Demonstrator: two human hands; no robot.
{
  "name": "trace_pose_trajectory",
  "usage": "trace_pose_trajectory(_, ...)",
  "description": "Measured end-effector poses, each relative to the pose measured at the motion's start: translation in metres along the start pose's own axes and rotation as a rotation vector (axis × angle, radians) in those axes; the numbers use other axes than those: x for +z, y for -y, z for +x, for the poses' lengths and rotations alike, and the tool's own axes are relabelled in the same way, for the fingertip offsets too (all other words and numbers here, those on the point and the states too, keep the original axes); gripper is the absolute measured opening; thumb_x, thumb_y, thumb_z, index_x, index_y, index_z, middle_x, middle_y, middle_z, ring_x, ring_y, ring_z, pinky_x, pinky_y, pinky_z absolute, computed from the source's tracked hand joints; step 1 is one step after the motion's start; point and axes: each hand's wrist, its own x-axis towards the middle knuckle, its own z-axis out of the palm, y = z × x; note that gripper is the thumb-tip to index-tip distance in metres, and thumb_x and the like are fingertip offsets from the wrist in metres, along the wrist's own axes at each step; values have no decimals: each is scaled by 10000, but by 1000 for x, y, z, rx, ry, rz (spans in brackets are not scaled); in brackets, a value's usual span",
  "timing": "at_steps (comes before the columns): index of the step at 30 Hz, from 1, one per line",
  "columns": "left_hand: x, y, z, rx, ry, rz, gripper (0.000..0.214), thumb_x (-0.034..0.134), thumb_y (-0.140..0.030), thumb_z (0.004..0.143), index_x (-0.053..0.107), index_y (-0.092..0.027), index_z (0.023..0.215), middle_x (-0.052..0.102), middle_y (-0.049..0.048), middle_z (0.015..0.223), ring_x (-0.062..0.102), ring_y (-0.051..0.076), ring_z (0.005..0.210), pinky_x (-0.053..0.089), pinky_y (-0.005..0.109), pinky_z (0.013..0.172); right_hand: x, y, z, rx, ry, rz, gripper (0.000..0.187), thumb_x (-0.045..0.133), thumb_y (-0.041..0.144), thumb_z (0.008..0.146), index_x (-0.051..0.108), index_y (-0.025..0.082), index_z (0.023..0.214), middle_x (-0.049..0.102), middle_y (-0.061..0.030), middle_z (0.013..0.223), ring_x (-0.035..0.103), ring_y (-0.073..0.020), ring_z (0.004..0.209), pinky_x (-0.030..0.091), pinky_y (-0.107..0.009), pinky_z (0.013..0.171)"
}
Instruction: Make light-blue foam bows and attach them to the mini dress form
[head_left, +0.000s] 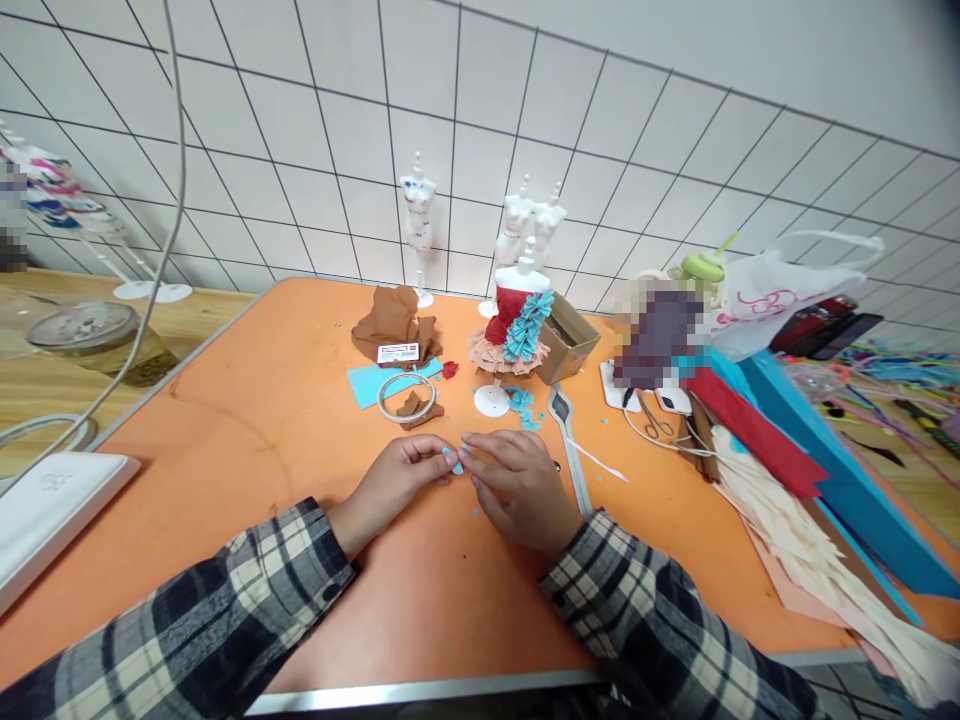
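Observation:
Between my fingertips, just above the orange table, is a small piece of light-blue crepe paper [454, 462]. My left hand [396, 482] pinches it between thumb and forefinger. The fingertips of my right hand [519, 486] meet it from the other side, also closed in a pinch. Beyond my hands stands a small dress form [517, 280] on a round white base. It wears a red bodice [505, 312], a pink ruffled skirt [487, 352] and a band of blue ruffles [531, 325]. Loose blue ruffled pieces [525, 408] lie beside its base.
A roll of tape [384, 402], a flat blue sheet [366, 386] and crumpled brown paper [386, 318] lie at back left. A cardboard box [576, 345] stands behind the form. Scissors [658, 428] and coloured paper strips [757, 420] lie right; a white power bank [60, 510] left.

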Motion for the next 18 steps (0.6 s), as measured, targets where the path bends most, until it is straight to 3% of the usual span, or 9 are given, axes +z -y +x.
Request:
trace_pose_trajectory(6,0,0,1,30,-25,48,180,683,-332,752,681,-157,710,645,-5,678,544,135,658,408,242,657,-2,8,2,-14,11,-39,356,529,145,859,604,238,1194,601,-52,1313,548,-244,1130,403,-447,908)
trace_pose_trajectory(12,-1,0,0,-16,60,86,170,690,-319,748,700,-156,701,682,16,717,579,157,710,429,265,724,-7,6,2,167,-195,70,219,544,161,859,669,258,1011,687,-35,1132,620,-206,995,452,-404,848)
trace_pose_trajectory(15,-2,-1,0,-45,106,12,167,715,-320,735,709,-156,703,684,21,719,582,158,716,440,269,740,-5,-4,2,197,-226,169,295,497,125,872,622,257,1104,688,-47,1102,617,-203,1041,478,-401,882)
trace_pose_trajectory(18,-3,-3,-1,-111,165,-192,175,731,-327,731,719,-152,742,689,36,745,599,162,733,465,275,745,-2,-13,1,108,-203,228,367,471,93,870,550,252,1191,663,-63,1158,596,-201,1097,486,-405,914)
